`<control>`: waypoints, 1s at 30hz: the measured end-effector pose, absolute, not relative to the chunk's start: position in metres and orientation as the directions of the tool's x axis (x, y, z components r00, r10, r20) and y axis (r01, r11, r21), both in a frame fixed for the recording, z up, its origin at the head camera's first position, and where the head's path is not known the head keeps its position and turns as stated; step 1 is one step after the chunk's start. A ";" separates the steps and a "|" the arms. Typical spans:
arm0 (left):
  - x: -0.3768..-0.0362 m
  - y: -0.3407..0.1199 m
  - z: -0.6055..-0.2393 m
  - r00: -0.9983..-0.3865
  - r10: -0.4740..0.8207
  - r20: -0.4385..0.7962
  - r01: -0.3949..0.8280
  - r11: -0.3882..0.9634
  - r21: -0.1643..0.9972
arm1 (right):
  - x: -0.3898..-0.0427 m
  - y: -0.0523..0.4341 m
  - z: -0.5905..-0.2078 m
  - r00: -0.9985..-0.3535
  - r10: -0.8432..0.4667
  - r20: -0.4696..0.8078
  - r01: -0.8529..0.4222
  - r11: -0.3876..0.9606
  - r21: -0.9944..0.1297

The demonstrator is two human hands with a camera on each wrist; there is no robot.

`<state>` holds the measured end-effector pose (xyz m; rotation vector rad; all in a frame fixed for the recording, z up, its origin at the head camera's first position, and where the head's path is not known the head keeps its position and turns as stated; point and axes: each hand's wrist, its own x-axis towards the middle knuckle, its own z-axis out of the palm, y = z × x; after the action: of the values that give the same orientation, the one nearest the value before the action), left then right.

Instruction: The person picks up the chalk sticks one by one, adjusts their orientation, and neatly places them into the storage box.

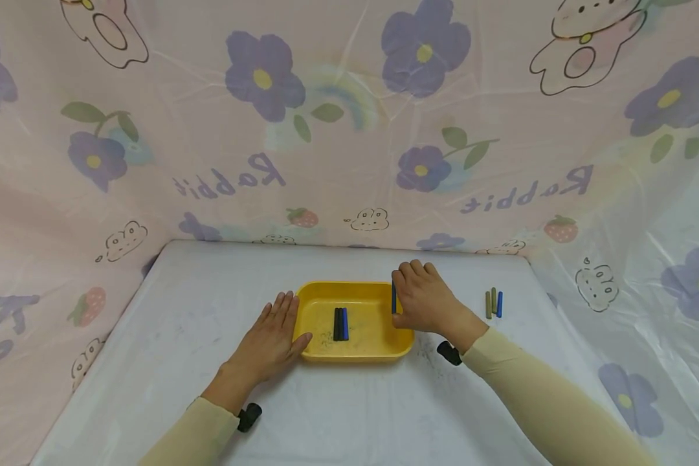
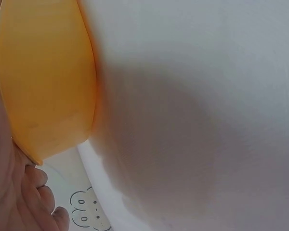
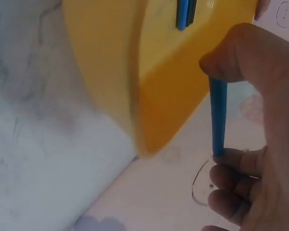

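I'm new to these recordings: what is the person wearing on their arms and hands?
Both arms are covered by snug, plain beige sleeves that end at the wrists. The left hand and right hand are bare, with no gloves or rings visible. A small black device is worn at each wrist.

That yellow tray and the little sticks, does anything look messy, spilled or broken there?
Nothing stands out. The yellow tray sits flat on the table, with dark and blue sticks lying side by side inside. The right hand pinches a blue stick; three more sticks lie neatly to its right.
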<state>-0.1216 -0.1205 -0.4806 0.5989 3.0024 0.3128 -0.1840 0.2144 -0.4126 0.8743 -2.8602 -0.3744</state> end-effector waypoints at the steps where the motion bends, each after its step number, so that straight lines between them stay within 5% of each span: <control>1: -0.122 -0.120 -0.481 -0.922 0.387 -0.022 0.374 0.904 0.207 | -0.183 0.210 -0.414 -0.822 -0.567 0.042 -0.537 0.799 0.272; 30: -0.122 -0.120 -0.479 -0.921 0.387 -0.028 0.371 0.899 0.234 | -0.183 0.144 -0.469 -0.779 -0.601 -0.176 -0.626 0.733 0.267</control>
<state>-0.1219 -0.1202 -0.4794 0.5974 2.9887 0.3460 -0.1832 0.1437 -0.4693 1.0630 -2.9963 -0.5061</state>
